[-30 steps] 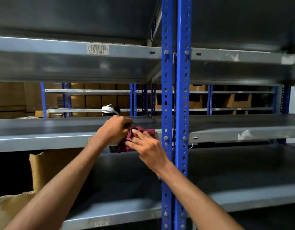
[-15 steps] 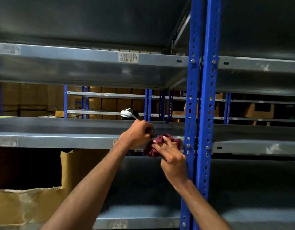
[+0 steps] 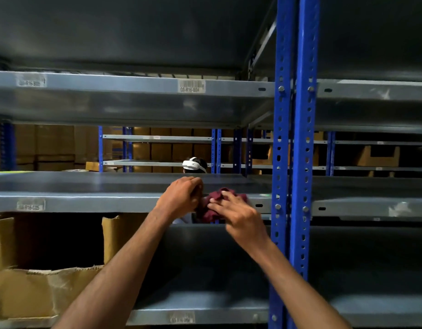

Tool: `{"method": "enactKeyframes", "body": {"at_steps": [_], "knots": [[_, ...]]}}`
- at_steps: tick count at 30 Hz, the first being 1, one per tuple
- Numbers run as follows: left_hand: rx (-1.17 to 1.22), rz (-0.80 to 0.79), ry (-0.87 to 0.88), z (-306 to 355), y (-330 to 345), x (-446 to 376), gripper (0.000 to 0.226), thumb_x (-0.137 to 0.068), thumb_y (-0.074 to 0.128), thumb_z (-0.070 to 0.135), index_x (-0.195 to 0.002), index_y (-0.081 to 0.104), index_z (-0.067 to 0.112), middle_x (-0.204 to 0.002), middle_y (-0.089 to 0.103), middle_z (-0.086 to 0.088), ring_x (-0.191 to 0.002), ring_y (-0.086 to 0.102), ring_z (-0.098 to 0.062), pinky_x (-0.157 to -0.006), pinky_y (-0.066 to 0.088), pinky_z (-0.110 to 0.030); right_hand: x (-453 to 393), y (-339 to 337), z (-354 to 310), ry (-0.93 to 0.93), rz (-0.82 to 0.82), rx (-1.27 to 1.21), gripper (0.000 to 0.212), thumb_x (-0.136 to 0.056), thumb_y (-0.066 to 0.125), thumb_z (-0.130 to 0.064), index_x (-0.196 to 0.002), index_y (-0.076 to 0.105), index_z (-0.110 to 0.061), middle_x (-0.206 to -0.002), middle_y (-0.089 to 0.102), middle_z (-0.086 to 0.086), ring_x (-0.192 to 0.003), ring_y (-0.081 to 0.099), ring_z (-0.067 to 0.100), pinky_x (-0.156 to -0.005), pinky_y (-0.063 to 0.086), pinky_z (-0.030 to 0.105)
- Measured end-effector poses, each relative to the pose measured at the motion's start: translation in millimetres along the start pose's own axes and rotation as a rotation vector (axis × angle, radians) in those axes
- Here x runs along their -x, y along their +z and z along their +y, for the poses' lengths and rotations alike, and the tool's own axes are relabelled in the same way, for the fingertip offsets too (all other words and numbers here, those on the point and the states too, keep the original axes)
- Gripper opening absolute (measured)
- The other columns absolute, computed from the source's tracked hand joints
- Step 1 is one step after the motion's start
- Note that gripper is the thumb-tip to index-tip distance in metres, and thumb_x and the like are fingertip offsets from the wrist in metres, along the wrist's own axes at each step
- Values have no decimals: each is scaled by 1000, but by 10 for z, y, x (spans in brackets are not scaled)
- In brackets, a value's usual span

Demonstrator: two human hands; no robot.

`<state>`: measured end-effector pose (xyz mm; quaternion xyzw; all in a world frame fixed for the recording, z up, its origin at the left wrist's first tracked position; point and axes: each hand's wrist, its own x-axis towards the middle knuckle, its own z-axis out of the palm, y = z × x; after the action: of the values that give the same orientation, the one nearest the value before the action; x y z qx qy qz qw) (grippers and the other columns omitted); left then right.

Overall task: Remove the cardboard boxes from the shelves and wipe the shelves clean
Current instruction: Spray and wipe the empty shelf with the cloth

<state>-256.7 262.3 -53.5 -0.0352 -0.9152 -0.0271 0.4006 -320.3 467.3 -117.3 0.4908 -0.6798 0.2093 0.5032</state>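
1. Left hand (image 3: 181, 198) curled, gripping one end of maroon cloth (image 3: 211, 207) at front lip of middle shelf (image 3: 86, 203).
2. Right hand (image 3: 238, 214) pinches the cloth's other side, fingers partly bent.
3. Open cardboard box (image 3: 38, 290) sits on lower shelf (image 3: 217, 312), left.

Two hands: left hand (image 3: 181, 198) and right hand (image 3: 238, 214). One maroon cloth (image 3: 214, 205). Two blue uprights (image 3: 293, 162), side by side. Three grey shelf levels in the near rack: upper shelf (image 3: 134, 86), middle shelf (image 3: 86, 203), lower shelf (image 3: 217, 314). One open cardboard box (image 3: 38, 290) on the lower level. Four barcode labels, among them label (image 3: 191, 86). Background boxes too many and dim to count.
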Motion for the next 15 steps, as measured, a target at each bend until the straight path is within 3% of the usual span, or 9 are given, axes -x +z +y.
{"method": "enactKeyframes", "body": {"at_steps": [4, 7, 10, 12, 15], "knots": [[-1, 61, 23, -28, 77, 46, 18, -93, 62, 28, -111, 59, 25, -109, 62, 3, -102, 56, -13, -91, 51, -36, 266, -106, 352, 197, 156, 40, 59, -71, 69, 14, -121, 71, -17, -122, 69, 3, -122, 60, 31, -93, 56, 49], [-10, 50, -10, 48, 116, 25, 29, -92, 63, 34, -119, 57, 23, -113, 59, 1, -103, 55, -15, -93, 50, -36, 69, 13, 10, 334, 185, 43, 49, -76, 65, 7, -120, 71, -13, -120, 71, 6, -120, 62, 36, -93, 54, 55], [-27, 60, -33, 20, 93, 54, 40, -88, 69, 38, -122, 57, 21, -112, 60, 0, -102, 55, -16, -92, 50, -36, -59, 74, -244, 252, 75, -33, 47, -79, 59, 0, -122, 70, -15, -124, 69, 5, -123, 60, 34, -101, 50, 51], [-29, 62, -9, -19, 56, 92, 35, -87, 69, 38, -116, 57, 21, -109, 60, 1, -100, 54, -15, -89, 50, -37, -20, -20, -93, 176, -3, -17, 54, -78, 63, 5, -126, 67, -19, -128, 67, 4, -126, 58, 31, -103, 48, 50], [-93, 67, 15, -36, 47, 166, 28, -90, 59, 39, -113, 53, 23, -112, 58, 0, -100, 51, -14, -88, 48, -35, 217, -198, 243, 254, 36, 15, 64, -72, 66, 16, -124, 68, -20, -127, 67, 2, -127, 57, 30, -99, 51, 49]]}}
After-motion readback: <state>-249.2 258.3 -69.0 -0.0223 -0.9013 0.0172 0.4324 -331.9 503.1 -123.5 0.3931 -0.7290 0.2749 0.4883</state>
